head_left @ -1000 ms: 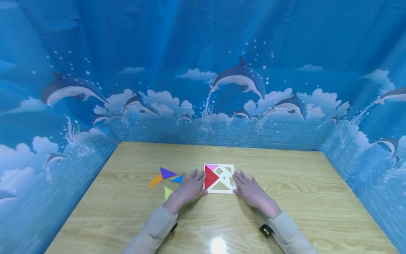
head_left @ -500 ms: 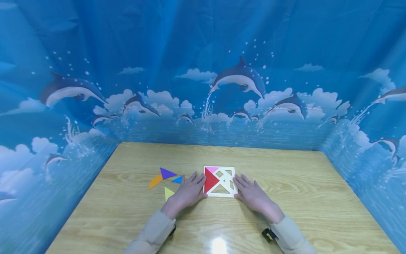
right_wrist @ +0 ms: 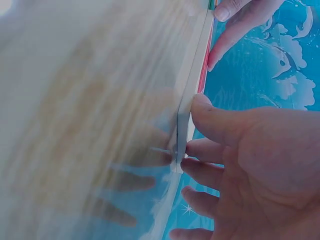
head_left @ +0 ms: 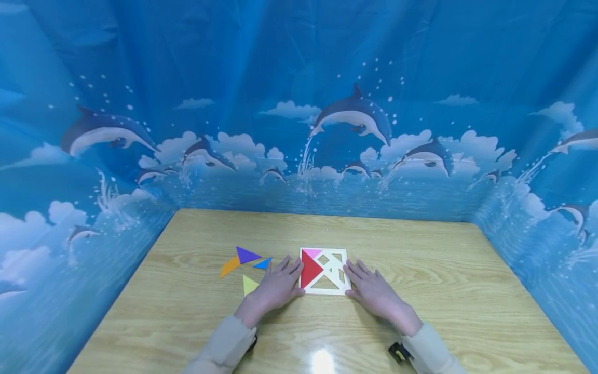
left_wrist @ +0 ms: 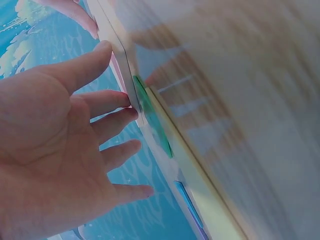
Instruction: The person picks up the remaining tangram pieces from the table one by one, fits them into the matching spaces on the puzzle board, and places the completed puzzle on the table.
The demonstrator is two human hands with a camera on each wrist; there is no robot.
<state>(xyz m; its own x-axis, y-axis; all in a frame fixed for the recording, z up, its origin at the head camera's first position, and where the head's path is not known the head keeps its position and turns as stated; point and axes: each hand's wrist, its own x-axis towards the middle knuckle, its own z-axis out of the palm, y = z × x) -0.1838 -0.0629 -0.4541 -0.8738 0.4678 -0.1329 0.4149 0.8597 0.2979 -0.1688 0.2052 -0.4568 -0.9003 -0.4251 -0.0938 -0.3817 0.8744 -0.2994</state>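
Observation:
A white tangram frame (head_left: 333, 292) lies flat on the table between both hands. A large red triangle (head_left: 310, 269) and a pink triangle (head_left: 312, 252) sit in its left part; its other cut-outs show the wood beneath. My left hand (head_left: 275, 285) lies along the frame's left side, straight fingertips and thumb at the edge. On the opposite side, my right hand (head_left: 376, 292) rests its extended fingertips and thumb against the edge. The left wrist view shows a green piece (left_wrist: 152, 117) beside the left fingers; in the head view that hand hides it.
Left of the left hand lie loose tangram pieces: a purple triangle (head_left: 246, 255), an orange piece (head_left: 230, 267), a blue triangle (head_left: 263, 263) and a yellow-green piece (head_left: 249, 285). The wooden table (head_left: 448, 291) is bordered by a blue dolphin-print curtain (head_left: 261, 197).
The frame, with the red and pink triangles in it, has slid a little toward the person. Both hands have moved back with it, staying at its sides. The loose pieces stay put.

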